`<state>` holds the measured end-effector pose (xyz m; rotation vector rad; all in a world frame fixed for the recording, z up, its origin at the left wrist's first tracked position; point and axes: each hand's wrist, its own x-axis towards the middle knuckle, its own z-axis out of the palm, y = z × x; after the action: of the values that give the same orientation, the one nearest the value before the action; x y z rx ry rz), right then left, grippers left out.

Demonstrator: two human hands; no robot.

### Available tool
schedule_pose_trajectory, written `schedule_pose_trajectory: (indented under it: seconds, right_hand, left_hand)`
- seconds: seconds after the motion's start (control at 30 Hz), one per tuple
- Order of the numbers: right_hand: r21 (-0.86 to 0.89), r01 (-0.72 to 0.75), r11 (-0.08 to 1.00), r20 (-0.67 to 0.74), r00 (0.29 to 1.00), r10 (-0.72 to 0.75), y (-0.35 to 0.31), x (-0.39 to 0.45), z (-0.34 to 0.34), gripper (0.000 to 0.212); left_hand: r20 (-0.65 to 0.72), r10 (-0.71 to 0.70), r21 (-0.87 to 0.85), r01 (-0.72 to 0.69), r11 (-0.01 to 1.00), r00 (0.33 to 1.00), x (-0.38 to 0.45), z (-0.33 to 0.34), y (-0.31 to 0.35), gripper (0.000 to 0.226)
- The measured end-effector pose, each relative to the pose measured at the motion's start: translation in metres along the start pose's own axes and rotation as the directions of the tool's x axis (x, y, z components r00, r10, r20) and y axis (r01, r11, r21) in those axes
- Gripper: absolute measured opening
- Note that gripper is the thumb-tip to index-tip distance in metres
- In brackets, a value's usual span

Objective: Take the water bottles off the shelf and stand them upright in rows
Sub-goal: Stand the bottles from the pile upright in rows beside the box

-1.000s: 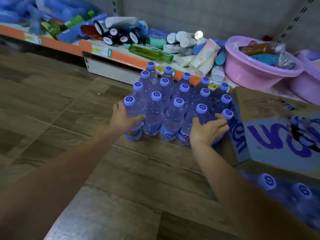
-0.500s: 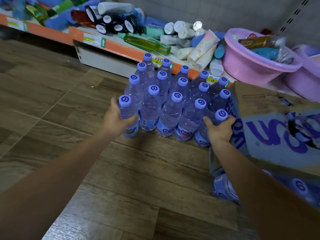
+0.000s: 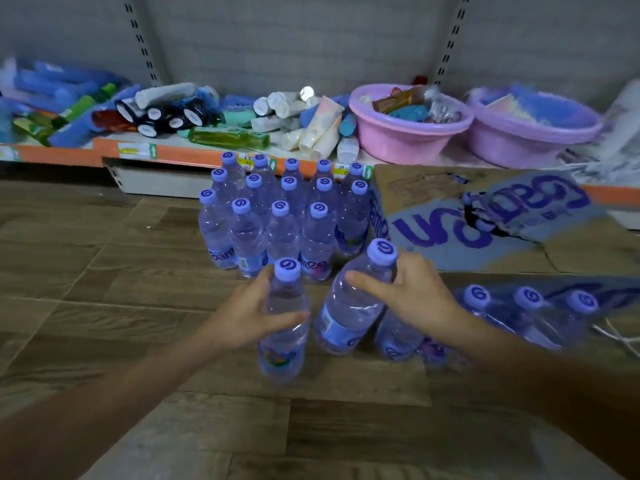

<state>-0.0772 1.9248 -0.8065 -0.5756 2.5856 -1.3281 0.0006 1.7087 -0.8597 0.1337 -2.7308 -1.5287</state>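
Note:
Several clear water bottles with purple caps stand upright in rows on the wooden floor, in front of the low shelf. My left hand grips one more bottle, held upright just in front of the rows. My right hand holds a second bottle near its shoulder, tilted to the right. More bottles sit in a shrink-wrapped pack at the right, partly behind my right arm.
A torn cardboard box with purple lettering lies right of the rows. The shelf carries tubes, dark-capped bottles and two pink basins filled with goods. Bare wooden floor spreads to the left and in front.
Both hands have left the sides of the bottle group and pulled back toward me. Each now holds a bottle in front of the rows. The camera has tilted up.

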Motion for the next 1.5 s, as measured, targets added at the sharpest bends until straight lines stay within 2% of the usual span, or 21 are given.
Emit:
schedule_pose_trajectory:
  seconds: [0.07,0.13,0.2,0.23,0.33,0.4,0.47,0.53,0.6,0.67,0.73,0.8,0.9,1.03,1.1,1.17,1.3,1.43,1.5]
  right_hand:
    - [0.077,-0.009,0.997,-0.044,0.999,0.012,0.006,-0.029,-0.046,0.033]
    - [0.229,-0.022,0.973,-0.156,0.986,0.059,0.024,-0.053,-0.096,0.027]
    - [0.307,-0.023,0.952,-0.245,0.964,0.102,0.045,-0.075,-0.145,0.014]
    - [0.315,-0.017,0.949,-0.282,0.953,0.111,0.055,-0.086,-0.167,0.006]
    - [0.319,0.0,0.948,-0.417,0.898,0.141,0.101,-0.109,-0.222,0.015]
    - [0.291,-0.022,0.957,-0.515,0.839,0.176,0.135,-0.12,-0.249,0.018]
    - [0.243,-0.05,0.969,-0.584,0.789,0.188,0.168,-0.125,-0.267,0.017]
    - [0.133,-0.118,0.984,-0.61,0.772,0.175,0.195,-0.127,-0.279,0.027]
    - [0.101,-0.15,0.984,-0.618,0.765,0.18,0.219,-0.124,-0.29,0.037]
    - [0.1,-0.161,0.982,-0.613,0.768,0.188,0.23,-0.117,-0.293,0.031]
    - [0.114,-0.17,0.979,-0.594,0.778,0.204,0.246,-0.11,-0.296,0.025]
    - [0.143,-0.174,0.974,-0.58,0.783,0.225,0.259,-0.103,-0.297,0.03]
    - [0.185,-0.183,0.965,-0.521,0.815,0.255,0.282,-0.089,-0.298,0.038]
    - [0.316,-0.148,0.937,-0.402,0.874,0.274,0.308,-0.073,-0.285,0.049]
    - [0.387,-0.13,0.913,-0.369,0.886,0.282,0.319,-0.073,-0.276,0.057]
    - [0.421,-0.121,0.899,-0.363,0.886,0.289,0.324,-0.07,-0.272,0.062]
    - [0.333,-0.119,0.935,-0.332,0.914,0.234,0.325,-0.059,-0.272,0.05]
    - [0.285,-0.143,0.948,-0.323,0.917,0.235,0.326,-0.055,-0.267,0.049]
    - [0.269,-0.133,0.954,-0.33,0.918,0.221,0.326,-0.056,-0.265,0.045]
  left_hand:
    - [0.068,0.077,0.032,-0.079,0.996,0.995,-0.003,0.014,0.036,0.061]
    - [0.119,0.128,0.025,-0.132,0.991,0.985,-0.001,0.035,0.072,0.061]
    - [0.19,0.174,0.038,-0.184,0.982,0.966,0.007,0.066,0.108,0.061]
    - [0.227,0.205,0.036,-0.219,0.975,0.952,0.012,0.085,0.126,0.061]
    - [0.308,0.296,0.014,-0.316,0.949,0.904,0.031,0.15,0.168,0.065]
    - [0.302,0.321,-0.023,-0.33,0.944,0.898,0.042,0.195,0.191,0.066]
    - [0.288,0.326,-0.066,-0.321,0.945,0.9,0.054,0.238,0.211,0.053]
    - [0.284,0.306,-0.083,-0.295,0.952,0.908,0.064,0.275,0.23,0.044]
    - [0.261,0.313,-0.074,-0.305,0.95,0.913,0.077,0.308,0.248,0.042]
    - [0.227,0.336,-0.016,-0.342,0.94,0.914,0.087,0.33,0.263,0.038]
    - [0.212,0.299,0.075,-0.32,0.944,0.931,0.102,0.357,0.274,0.043]
    - [0.161,0.266,0.251,-0.3,0.92,0.95,0.117,0.377,0.274,0.05]
    - [0.134,0.299,0.552,-0.322,0.769,0.945,0.134,0.395,0.263,0.043]
    - [0.206,0.156,0.774,-0.259,0.578,0.966,0.142,0.407,0.251,0.053]
    - [0.215,0.127,0.803,-0.25,0.541,0.968,0.144,0.411,0.25,0.057]
    - [0.206,0.095,0.799,-0.223,0.558,0.974,0.146,0.409,0.253,0.061]
    - [0.2,0.049,0.746,-0.184,0.639,0.979,0.151,0.4,0.262,0.063]
    - [0.239,0.05,0.734,-0.214,0.644,0.97,0.152,0.395,0.262,0.056]
    - [0.265,0.082,0.75,-0.259,0.609,0.961,0.149,0.395,0.26,0.057]
